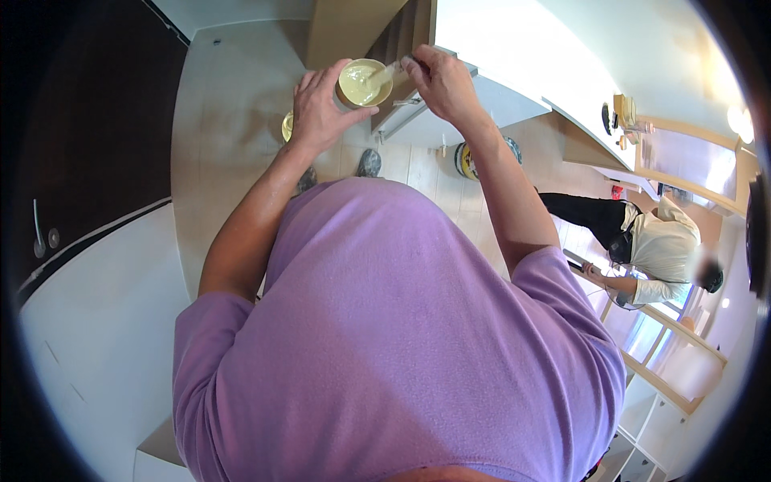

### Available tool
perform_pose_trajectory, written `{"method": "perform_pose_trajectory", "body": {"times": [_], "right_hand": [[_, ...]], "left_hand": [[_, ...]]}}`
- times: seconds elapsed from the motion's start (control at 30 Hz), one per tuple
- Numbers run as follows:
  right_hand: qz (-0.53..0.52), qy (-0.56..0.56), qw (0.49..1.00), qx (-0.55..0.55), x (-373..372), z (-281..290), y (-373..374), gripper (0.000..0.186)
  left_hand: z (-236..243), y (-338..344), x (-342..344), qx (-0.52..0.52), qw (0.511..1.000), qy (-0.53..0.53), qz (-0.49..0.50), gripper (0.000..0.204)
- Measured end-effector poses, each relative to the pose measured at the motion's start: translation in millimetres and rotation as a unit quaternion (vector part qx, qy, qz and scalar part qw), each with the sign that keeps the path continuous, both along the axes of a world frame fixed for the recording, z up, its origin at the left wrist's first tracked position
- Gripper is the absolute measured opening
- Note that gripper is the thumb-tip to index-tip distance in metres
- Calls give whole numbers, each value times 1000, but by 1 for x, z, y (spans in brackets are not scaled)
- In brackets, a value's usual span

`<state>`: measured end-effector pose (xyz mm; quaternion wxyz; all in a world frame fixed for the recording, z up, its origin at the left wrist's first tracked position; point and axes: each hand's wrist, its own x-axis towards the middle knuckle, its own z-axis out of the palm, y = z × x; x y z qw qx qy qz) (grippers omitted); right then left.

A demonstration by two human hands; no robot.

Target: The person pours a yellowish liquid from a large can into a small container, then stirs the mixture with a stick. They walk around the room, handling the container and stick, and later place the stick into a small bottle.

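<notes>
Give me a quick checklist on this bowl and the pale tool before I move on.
1. Left hand secure on the bowl: ok, thumb and fingers spread around its side.
2. Right hand holding the pale tool: ok, pinched in the fingertips.
3. Tool's far end in the pale yellow mixture: ok.
4. Mixture free of lumps: cannot tell, too small to judge.
5. Floor near your shoes free of obstacles: not ok, a colourful container stands to the right.
6. Other person clear of your hands: ok, apparently well off to the right.
</notes>
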<state>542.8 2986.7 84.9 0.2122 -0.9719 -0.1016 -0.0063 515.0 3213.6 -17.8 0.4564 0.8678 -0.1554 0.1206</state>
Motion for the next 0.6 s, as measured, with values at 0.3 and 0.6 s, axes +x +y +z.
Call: {"method": "perform_pose_trajectory", "body": {"times": [0.3,0.6], "right_hand": [[-1,-47,998,49,-2,-10,10,22],[11,-62,995,79,6,-17,8,23]], "left_hand": [[-2,1,-2,3,1000,12,-5,92],[3,-3,1,2,1000,19,-7,93]]}}
